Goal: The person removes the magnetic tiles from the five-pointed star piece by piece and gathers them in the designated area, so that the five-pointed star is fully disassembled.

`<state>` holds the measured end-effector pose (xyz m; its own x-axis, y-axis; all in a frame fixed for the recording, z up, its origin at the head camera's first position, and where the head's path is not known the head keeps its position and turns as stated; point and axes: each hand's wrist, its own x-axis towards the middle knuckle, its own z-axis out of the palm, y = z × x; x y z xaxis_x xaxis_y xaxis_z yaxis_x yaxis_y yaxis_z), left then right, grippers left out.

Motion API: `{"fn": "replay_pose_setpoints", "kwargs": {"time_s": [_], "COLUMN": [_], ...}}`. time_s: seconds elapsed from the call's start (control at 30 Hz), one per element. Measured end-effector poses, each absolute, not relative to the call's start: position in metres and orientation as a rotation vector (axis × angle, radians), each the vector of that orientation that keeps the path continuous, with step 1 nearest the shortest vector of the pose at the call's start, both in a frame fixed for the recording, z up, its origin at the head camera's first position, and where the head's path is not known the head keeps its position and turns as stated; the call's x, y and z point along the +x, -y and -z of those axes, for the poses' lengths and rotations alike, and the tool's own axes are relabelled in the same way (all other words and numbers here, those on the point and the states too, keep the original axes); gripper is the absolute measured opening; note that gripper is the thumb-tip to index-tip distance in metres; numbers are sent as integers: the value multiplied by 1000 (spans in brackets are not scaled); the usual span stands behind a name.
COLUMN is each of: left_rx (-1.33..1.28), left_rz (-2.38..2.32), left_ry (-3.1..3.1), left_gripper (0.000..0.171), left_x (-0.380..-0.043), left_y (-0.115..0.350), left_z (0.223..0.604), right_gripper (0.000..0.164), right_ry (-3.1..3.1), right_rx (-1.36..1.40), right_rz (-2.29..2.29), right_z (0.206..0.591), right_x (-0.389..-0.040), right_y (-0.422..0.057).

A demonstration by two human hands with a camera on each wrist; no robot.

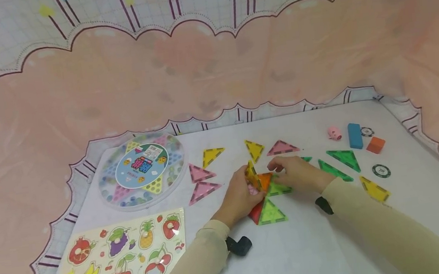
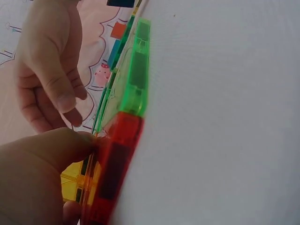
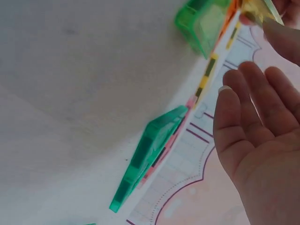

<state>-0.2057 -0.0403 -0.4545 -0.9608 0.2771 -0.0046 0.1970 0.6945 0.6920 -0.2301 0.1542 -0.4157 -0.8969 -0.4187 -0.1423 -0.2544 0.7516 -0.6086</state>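
Note:
My left hand [image 1: 238, 196] pinches a yellow triangular magnetic tile [image 1: 252, 176], which stands tilted up over a cluster of flat tiles. Around it lie an orange tile [image 1: 265, 180], a red tile [image 1: 256, 213] and light green triangles [image 1: 271, 211]. From the left wrist, the thumb [image 2: 56, 145] shows right at the edge of the red tile [image 2: 115, 164]. Over the cluster's right side hovers my right hand [image 1: 295, 171], fingers loosely bent and nothing between them. In the right wrist view its palm [image 3: 267, 154] is bare, beside a dark green triangle [image 3: 150, 150].
Pink triangles [image 1: 203, 191] and yellow triangles [image 1: 254, 149] lie behind and left. Dark green triangles [image 1: 345, 159], a blue block [image 1: 354, 136], an orange block [image 1: 376, 144], a pink pig [image 1: 334, 133] and chips [image 1: 381, 171] sit right. A round game box [image 1: 141, 171] and fruit puzzle board [image 1: 112, 264] occupy the left.

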Motion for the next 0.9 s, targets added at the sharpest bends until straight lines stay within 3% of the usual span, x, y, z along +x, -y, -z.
{"fn": "replay_pose_setpoints", "kwargs": {"time_s": [0.9], "left_rx": [402], "left_rz": [-1260], "left_ry": [-2740], "left_gripper": [84], "left_x": [-210], "left_y": [40], "left_z": [459], "right_gripper": [40], "right_ry": [-2781], "right_rx": [-602], "right_rz": [592], "right_z": [422], "right_x": [-215], "right_y": [-147]}}
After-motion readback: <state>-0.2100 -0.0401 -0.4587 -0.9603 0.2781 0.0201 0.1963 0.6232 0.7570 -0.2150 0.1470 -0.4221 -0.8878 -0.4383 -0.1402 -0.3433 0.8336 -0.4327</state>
